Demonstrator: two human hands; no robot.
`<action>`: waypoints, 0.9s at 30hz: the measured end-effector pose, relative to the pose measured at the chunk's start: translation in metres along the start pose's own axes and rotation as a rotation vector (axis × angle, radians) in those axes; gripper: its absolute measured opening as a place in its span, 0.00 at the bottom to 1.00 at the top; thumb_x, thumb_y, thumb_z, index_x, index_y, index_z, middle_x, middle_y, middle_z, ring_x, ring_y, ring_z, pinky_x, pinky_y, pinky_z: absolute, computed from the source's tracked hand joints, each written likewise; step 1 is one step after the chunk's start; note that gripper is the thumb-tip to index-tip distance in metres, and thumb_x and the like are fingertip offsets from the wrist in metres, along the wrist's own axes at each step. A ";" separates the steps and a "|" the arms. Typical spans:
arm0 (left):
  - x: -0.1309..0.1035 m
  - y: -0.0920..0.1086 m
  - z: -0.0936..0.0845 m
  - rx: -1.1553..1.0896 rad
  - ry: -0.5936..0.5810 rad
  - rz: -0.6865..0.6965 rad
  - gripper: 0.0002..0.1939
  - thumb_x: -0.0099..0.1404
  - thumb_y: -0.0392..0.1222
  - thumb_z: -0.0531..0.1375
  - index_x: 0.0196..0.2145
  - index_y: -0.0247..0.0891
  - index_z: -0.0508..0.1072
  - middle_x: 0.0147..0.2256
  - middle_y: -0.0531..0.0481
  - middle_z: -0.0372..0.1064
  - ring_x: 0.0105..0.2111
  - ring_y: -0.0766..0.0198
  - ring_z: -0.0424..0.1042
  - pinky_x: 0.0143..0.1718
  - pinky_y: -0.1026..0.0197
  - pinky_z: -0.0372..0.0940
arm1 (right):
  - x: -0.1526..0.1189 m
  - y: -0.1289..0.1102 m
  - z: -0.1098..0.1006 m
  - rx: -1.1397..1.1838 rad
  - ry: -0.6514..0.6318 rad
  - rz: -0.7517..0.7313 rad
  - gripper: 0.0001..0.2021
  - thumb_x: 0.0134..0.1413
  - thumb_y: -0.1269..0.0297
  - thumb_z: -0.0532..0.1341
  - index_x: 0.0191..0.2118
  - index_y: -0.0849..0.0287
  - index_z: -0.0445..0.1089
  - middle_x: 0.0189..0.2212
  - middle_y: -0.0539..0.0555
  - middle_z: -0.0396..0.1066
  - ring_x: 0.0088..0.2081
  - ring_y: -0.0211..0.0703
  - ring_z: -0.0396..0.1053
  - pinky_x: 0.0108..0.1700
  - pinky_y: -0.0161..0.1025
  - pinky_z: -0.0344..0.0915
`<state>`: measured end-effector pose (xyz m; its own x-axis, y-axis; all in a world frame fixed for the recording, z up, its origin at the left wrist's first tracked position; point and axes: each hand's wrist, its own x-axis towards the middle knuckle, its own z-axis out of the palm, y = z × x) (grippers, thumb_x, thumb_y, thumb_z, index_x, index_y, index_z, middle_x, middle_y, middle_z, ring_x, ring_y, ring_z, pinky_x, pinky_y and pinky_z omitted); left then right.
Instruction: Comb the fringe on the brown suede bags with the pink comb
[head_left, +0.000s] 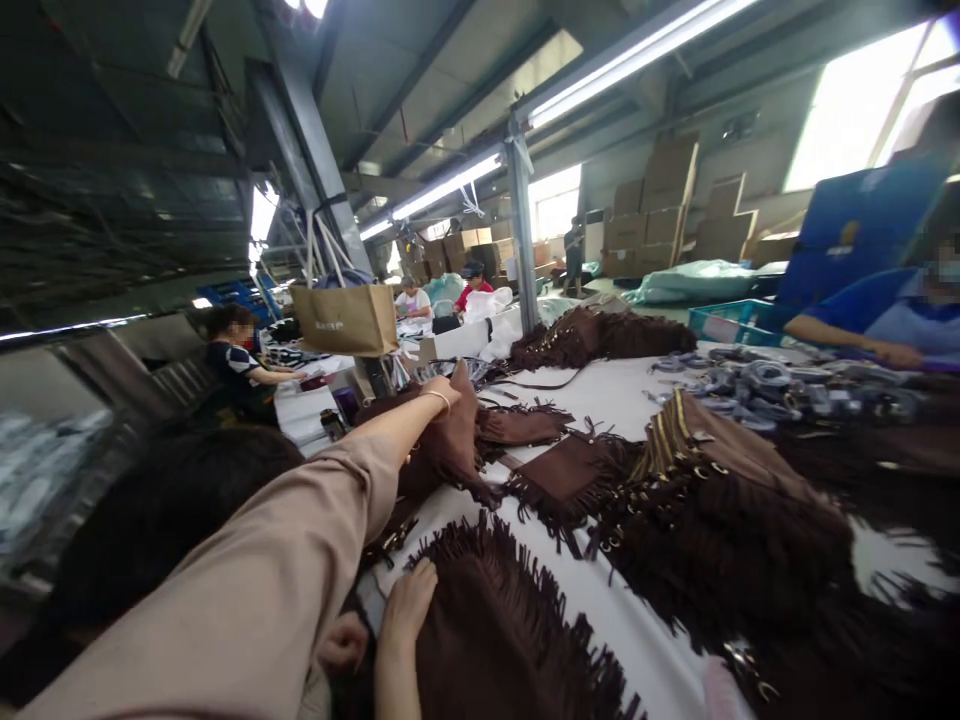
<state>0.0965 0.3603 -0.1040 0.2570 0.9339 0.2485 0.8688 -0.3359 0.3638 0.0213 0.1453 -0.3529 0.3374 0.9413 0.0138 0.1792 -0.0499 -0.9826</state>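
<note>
My left hand (444,388), at the end of a beige-sleeved arm with a thin bracelet, reaches far over the white table (622,400) and grips a brown suede fringed piece (450,440), lifting its top edge. Its fingers are mostly hidden by the suede. My right hand (409,600) lies flat, fingers apart, on the near edge of another brown fringed piece (495,630) at the bottom. A further fist (341,645) shows just left of it; I cannot tell whose it is.
More fringed brown pieces (712,500) with gold chains cover the table. Bundled straps (780,385) lie at the right, near a person in blue (885,320). A dark-haired head (165,510) is close at my left. A brown paper bag (345,318) and other workers are farther back.
</note>
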 end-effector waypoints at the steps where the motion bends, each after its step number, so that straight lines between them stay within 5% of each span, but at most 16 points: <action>1: -0.003 0.018 -0.011 0.022 -0.021 0.014 0.14 0.65 0.47 0.56 0.42 0.32 0.70 0.42 0.45 0.69 0.39 0.62 0.70 0.43 0.54 0.66 | -0.003 -0.015 -0.006 -0.007 -0.007 -0.008 0.10 0.51 0.61 0.54 0.32 0.39 0.71 0.38 0.51 0.71 0.59 0.66 0.53 0.54 0.66 0.53; 4: -0.034 0.073 -0.048 0.046 -0.052 0.129 0.11 0.61 0.44 0.59 0.34 0.32 0.75 0.36 0.43 0.73 0.39 0.57 0.72 0.42 0.56 0.64 | -0.018 -0.056 -0.058 -0.018 0.047 -0.012 0.05 0.52 0.58 0.58 0.34 0.44 0.71 0.37 0.49 0.73 0.55 0.61 0.61 0.53 0.62 0.57; 7: -0.094 0.109 -0.086 0.020 -0.072 0.288 0.12 0.59 0.44 0.58 0.35 0.35 0.77 0.35 0.43 0.75 0.39 0.54 0.72 0.41 0.59 0.64 | -0.062 -0.072 -0.167 0.012 0.181 0.021 0.18 0.51 0.46 0.57 0.46 0.46 0.67 0.37 0.54 0.72 0.43 0.50 0.70 0.42 0.49 0.69; 10: -0.169 0.121 -0.118 -0.091 -0.079 0.440 0.16 0.61 0.48 0.55 0.42 0.40 0.76 0.38 0.48 0.75 0.40 0.56 0.73 0.42 0.61 0.64 | -0.137 -0.071 -0.285 0.064 0.364 0.099 0.30 0.54 0.39 0.44 0.57 0.50 0.57 0.27 0.54 0.69 0.29 0.49 0.70 0.27 0.44 0.69; 11: -0.194 0.122 -0.126 -0.144 -0.075 0.464 0.18 0.61 0.49 0.54 0.45 0.41 0.75 0.39 0.50 0.75 0.39 0.56 0.73 0.43 0.61 0.64 | -0.163 -0.075 -0.312 0.113 0.405 0.121 0.32 0.55 0.39 0.42 0.59 0.51 0.52 0.25 0.51 0.66 0.25 0.45 0.69 0.25 0.42 0.68; 12: -0.218 0.123 -0.134 -0.196 -0.069 0.470 0.19 0.61 0.50 0.54 0.46 0.41 0.74 0.39 0.51 0.75 0.39 0.56 0.74 0.42 0.61 0.65 | -0.187 -0.082 -0.330 0.262 0.587 0.110 0.32 0.55 0.40 0.43 0.61 0.52 0.49 0.22 0.48 0.62 0.20 0.41 0.64 0.21 0.38 0.65; 16: -0.297 0.131 -0.157 -0.315 -0.035 0.389 0.22 0.60 0.53 0.55 0.49 0.41 0.72 0.40 0.51 0.75 0.38 0.56 0.74 0.42 0.60 0.66 | -0.248 -0.146 -0.334 0.508 0.525 -0.096 0.32 0.58 0.46 0.48 0.64 0.47 0.35 0.25 0.45 0.62 0.18 0.34 0.62 0.20 0.33 0.63; 20: -0.354 0.150 -0.165 -0.417 0.015 0.365 0.22 0.60 0.53 0.57 0.47 0.39 0.73 0.41 0.50 0.75 0.39 0.56 0.73 0.43 0.60 0.66 | -0.272 -0.187 -0.309 0.214 0.454 -0.124 0.30 0.62 0.51 0.43 0.65 0.50 0.31 0.24 0.47 0.65 0.18 0.36 0.64 0.20 0.34 0.63; 23: -0.394 0.165 -0.156 -0.582 0.022 0.326 0.22 0.59 0.53 0.58 0.43 0.34 0.74 0.38 0.47 0.75 0.37 0.55 0.73 0.39 0.60 0.67 | -0.285 -0.161 -0.300 -0.267 0.274 -0.027 0.32 0.61 0.59 0.48 0.66 0.54 0.31 0.25 0.53 0.70 0.25 0.44 0.70 0.27 0.37 0.64; 27: -0.445 0.169 -0.131 -0.761 -0.085 0.215 0.24 0.58 0.55 0.59 0.41 0.30 0.75 0.36 0.44 0.76 0.34 0.55 0.73 0.32 0.61 0.67 | -0.310 -0.088 -0.295 -0.696 -0.007 0.187 0.38 0.56 0.63 0.55 0.66 0.54 0.30 0.32 0.60 0.74 0.33 0.53 0.72 0.34 0.42 0.63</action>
<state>0.0732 -0.1282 -0.0352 0.4446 0.8348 0.3248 0.2765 -0.4728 0.8366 0.1734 -0.2401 -0.2162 0.4144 0.8982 -0.1468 0.6668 -0.4094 -0.6226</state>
